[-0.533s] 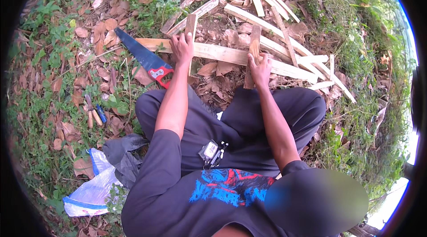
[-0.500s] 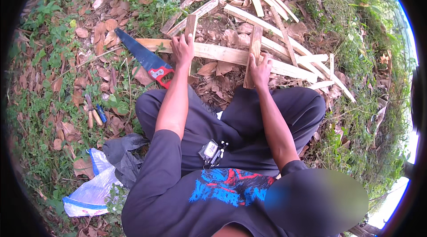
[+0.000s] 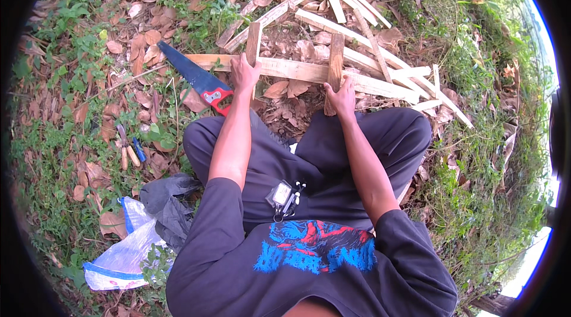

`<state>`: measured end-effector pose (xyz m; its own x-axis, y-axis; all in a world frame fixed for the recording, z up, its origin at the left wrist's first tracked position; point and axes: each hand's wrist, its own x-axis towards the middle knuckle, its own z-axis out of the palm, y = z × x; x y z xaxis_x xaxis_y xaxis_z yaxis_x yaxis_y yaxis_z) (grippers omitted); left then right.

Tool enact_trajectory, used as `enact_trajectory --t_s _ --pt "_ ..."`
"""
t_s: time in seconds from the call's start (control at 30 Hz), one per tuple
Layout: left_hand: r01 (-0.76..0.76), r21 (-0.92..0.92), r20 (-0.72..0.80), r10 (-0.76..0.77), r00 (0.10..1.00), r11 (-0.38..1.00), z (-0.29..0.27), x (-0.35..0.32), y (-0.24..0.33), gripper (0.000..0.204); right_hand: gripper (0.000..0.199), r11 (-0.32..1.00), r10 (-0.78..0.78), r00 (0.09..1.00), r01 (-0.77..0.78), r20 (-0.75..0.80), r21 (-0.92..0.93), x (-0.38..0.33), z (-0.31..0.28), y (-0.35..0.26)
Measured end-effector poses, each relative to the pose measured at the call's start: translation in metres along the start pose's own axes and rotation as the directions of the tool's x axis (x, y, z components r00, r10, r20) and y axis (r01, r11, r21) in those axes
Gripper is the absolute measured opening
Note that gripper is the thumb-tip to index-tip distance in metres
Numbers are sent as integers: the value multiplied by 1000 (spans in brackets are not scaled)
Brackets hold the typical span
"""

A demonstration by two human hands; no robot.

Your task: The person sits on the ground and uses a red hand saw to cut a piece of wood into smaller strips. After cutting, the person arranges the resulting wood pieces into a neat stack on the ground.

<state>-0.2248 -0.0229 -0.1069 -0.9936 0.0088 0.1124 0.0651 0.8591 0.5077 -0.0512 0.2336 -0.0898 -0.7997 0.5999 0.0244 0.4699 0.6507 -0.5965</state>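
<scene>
left hand (image 3: 244, 74): fingers curled round long pale slat (image 3: 291, 69) beside left short piece (image 3: 254, 38) | right hand (image 3: 342, 98): fingers holding slat, thumb on right short piece (image 3: 335, 58) crossing it | slat lies crosswise beyond the knees | red-handled saw (image 3: 200, 80) near slat's left end, on leafy ground (image 3: 148, 116)
</scene>
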Motion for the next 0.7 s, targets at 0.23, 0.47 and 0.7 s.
enact_trajectory --t_s 0.23,0.47,0.7 --pt "79 38 87 -82 993 996 -4 -3 3 70 77 997 67 995 -69 77 25 2 -2 -3" --pt "87 44 88 -91 992 995 -4 -5 10 72 63 999 51 998 -51 35 -13 3 0 -4" --pt "106 53 37 -108 994 993 -7 -2 -5 71 41 905 -258 966 251 24 -343 51 -20 2"
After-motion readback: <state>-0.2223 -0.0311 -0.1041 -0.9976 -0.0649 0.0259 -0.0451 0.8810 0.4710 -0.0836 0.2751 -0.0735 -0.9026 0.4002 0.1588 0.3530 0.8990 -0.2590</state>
